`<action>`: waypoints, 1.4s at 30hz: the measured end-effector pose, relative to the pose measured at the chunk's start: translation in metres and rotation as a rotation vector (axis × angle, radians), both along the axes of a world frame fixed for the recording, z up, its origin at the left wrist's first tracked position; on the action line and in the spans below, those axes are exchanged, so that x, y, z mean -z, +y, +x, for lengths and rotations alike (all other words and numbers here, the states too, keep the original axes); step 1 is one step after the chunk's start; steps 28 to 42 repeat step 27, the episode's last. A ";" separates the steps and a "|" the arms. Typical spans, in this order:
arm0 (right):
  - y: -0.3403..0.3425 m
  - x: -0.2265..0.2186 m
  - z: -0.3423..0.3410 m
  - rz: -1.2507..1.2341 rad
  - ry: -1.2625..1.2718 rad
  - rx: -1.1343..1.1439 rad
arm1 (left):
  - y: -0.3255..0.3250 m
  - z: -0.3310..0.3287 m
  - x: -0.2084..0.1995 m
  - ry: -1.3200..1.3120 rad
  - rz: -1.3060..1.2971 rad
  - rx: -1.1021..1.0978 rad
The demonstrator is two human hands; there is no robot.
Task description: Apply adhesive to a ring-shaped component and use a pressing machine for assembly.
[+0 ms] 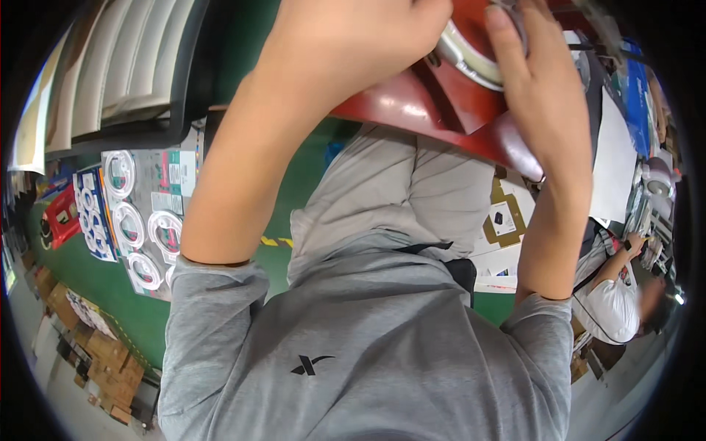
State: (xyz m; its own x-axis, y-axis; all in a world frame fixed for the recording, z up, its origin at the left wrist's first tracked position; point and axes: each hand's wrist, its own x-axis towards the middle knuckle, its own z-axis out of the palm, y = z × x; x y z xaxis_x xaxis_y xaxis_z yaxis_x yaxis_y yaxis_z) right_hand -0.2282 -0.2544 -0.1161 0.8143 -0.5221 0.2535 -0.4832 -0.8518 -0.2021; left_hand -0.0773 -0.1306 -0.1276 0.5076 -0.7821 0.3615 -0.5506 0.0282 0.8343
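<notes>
Both my forearms reach up from my grey sweatshirt to a glossy red work surface [441,110] at the top of the view. A white coiled ring [471,59] lies on it between my hands. My left hand [353,37] is curled into a fist against the ring's left edge. On the ring's right side is my right hand [540,81], its thumb stretched along the ring and its fingers wrapped behind. The upper part of the ring and most fingertips are cut off by the picture's edge.
Flat packs of white coiled cables [140,220] lie on the green floor [110,294] at left, below white slatted panels [125,59]. Cardboard boxes [103,353] sit lower left. A white sheet [614,162] and another person in a white shirt [610,301] are at right.
</notes>
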 end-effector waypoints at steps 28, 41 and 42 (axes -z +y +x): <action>-0.068 -0.229 -0.026 -0.943 -0.778 -0.647 | -0.030 0.005 -0.011 -0.310 0.281 -0.167; -0.068 -0.229 -0.026 -0.943 -0.778 -0.647 | -0.030 0.005 -0.011 -0.310 0.281 -0.167; -0.068 -0.229 -0.026 -0.943 -0.778 -0.647 | -0.030 0.005 -0.011 -0.310 0.281 -0.167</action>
